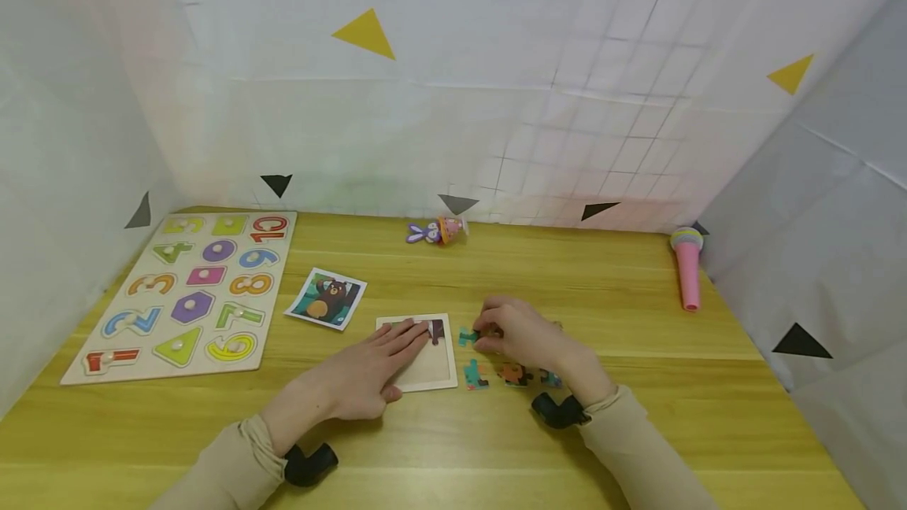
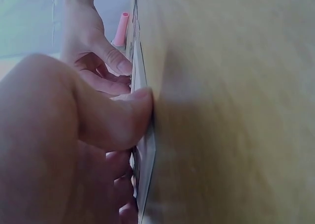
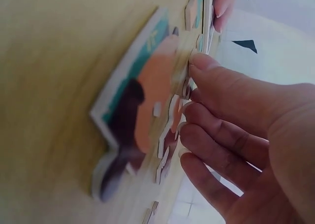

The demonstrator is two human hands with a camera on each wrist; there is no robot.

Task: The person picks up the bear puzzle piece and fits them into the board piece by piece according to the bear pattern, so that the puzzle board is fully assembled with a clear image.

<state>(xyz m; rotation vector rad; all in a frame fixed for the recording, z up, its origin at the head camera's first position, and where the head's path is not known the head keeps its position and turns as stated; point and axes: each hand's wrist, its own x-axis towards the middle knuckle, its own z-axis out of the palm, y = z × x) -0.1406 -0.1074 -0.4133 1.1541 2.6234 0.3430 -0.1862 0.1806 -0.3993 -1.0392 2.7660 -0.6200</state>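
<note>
My left hand (image 1: pixel 364 372) lies with outstretched fingers across a small wooden puzzle board (image 1: pixel 452 372), its thumb at the near left edge. A dark piece (image 1: pixel 437 330) sits in the board's upper right corner, while the fingers hide part of the top row. Just right of the board, my right hand (image 1: pixel 520 333) pinches a teal jigsaw piece (image 1: pixel 466 337) between thumb and fingers, low over the table. Closer to me lie a teal-and-orange piece (image 1: pixel 475 375), an orange-and-brown piece (image 1: pixel 514 375) and another piece (image 1: pixel 550 378) partly under the right wrist.
A bear picture card (image 1: pixel 327 299) lies behind the board on the left. Farther left is a number-and-shape peg board (image 1: pixel 173 290). A purple rabbit toy (image 1: pixel 435 232) rests near the back wall, and a pink toy microphone (image 1: pixel 687 270) lies at the far right.
</note>
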